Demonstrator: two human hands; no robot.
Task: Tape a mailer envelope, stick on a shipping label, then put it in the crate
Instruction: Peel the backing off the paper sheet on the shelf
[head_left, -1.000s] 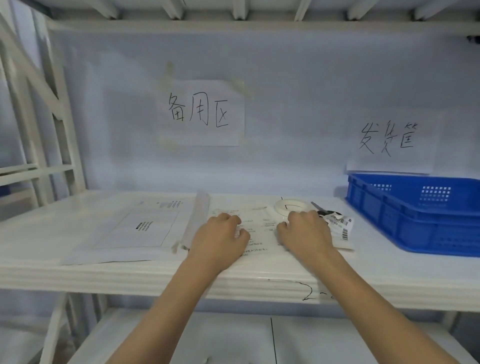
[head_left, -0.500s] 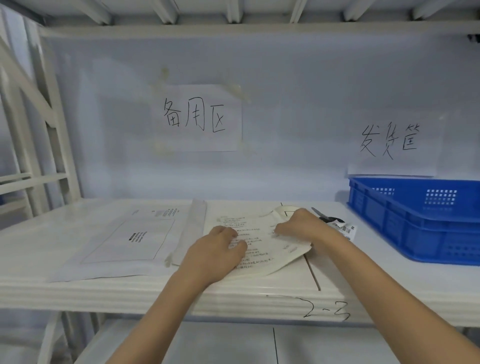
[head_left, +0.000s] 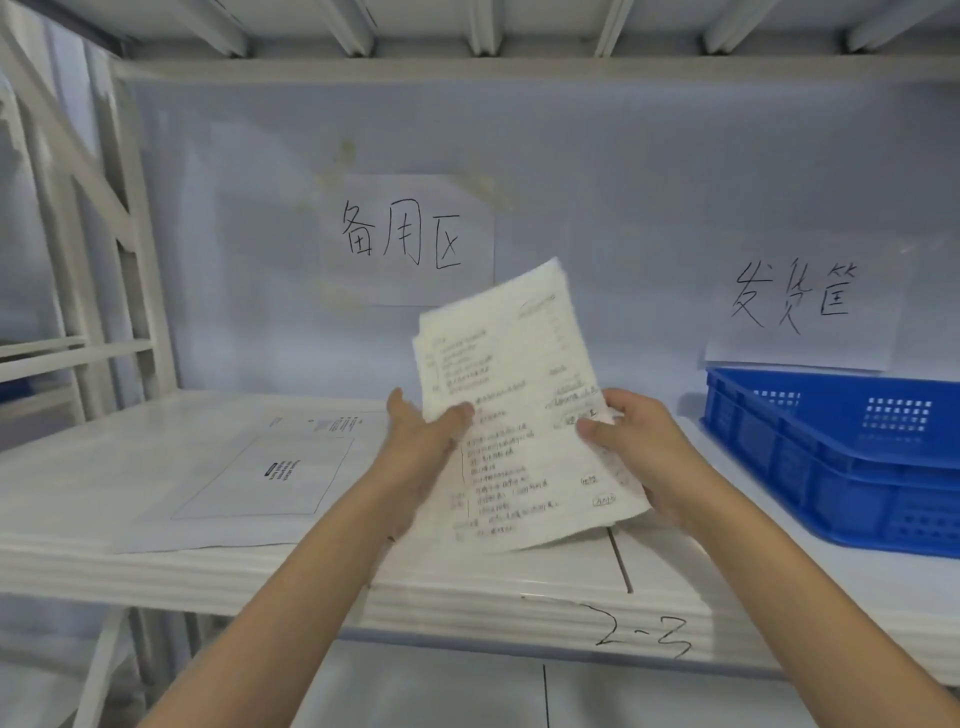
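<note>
I hold a sheaf of printed papers (head_left: 514, 410) up off the shelf (head_left: 519, 577), tilted, above its front edge near the middle. My left hand (head_left: 415, 457) grips the sheaf's left edge, thumb on the front; my right hand (head_left: 639, 447) grips its right edge the same way. The mailer (head_left: 244, 483) lies flat on the left part of the shelf. The blue crate (head_left: 831, 462) sits at the right end.

The crate (head_left: 852, 457) is bright blue. The sheet of paper (head_left: 519, 415) is white with dark printed lines. The mailer envelope (head_left: 244, 478) and shelf (head_left: 78, 493) are white.
</note>
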